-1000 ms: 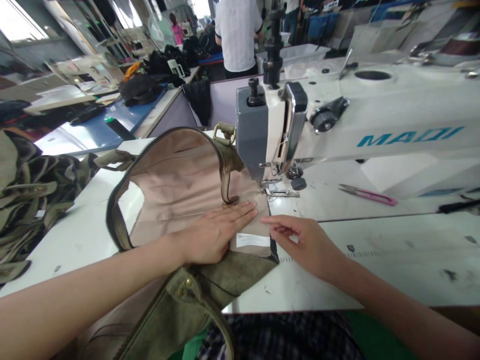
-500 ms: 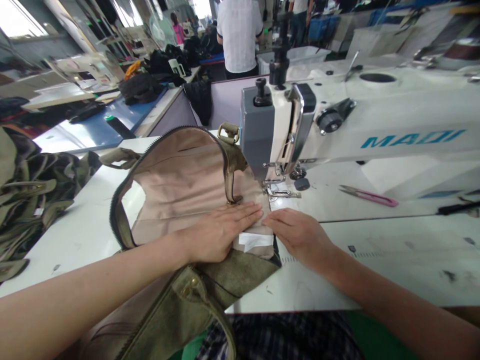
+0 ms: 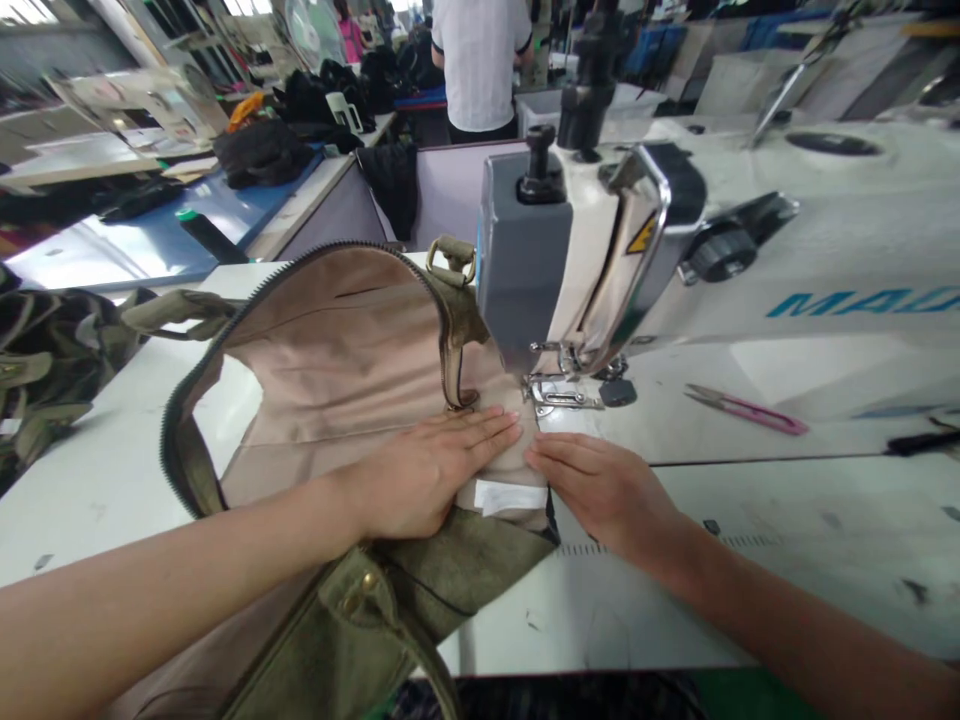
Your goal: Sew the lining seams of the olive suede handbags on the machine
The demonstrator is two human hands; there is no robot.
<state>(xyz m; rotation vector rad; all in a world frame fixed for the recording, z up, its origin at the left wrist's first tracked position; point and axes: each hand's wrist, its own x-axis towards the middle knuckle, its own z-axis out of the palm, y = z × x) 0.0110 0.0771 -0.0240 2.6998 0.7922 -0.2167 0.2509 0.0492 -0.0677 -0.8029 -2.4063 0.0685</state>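
An olive bag (image 3: 442,570) with its pink-beige lining (image 3: 352,350) turned up lies on the white sewing table. My left hand (image 3: 435,465) rests flat on the lining, fingers stretched toward the presser foot (image 3: 566,398). Close to its fingertips, my right hand (image 3: 600,485) has its fingers pressed together on the lining's right edge, just below the foot. A white label (image 3: 511,497) lies on the lining between my hands. The sewing machine head (image 3: 525,260) stands over the edge of the fabric. An open zipper (image 3: 202,365) curves around the bag's mouth.
Pink-handled snips (image 3: 750,408) lie right of the presser foot. Camouflage fabric (image 3: 60,360) is piled at the left. A green-topped thread cone (image 3: 210,238) lies behind the bag. Farther back, a person in a white shirt (image 3: 480,65) stands beyond the partition.
The machine looks larger and nearer as the view has shifted. Both hands stay on the lining by the foot, and the bag's zipper edge appears farther left.
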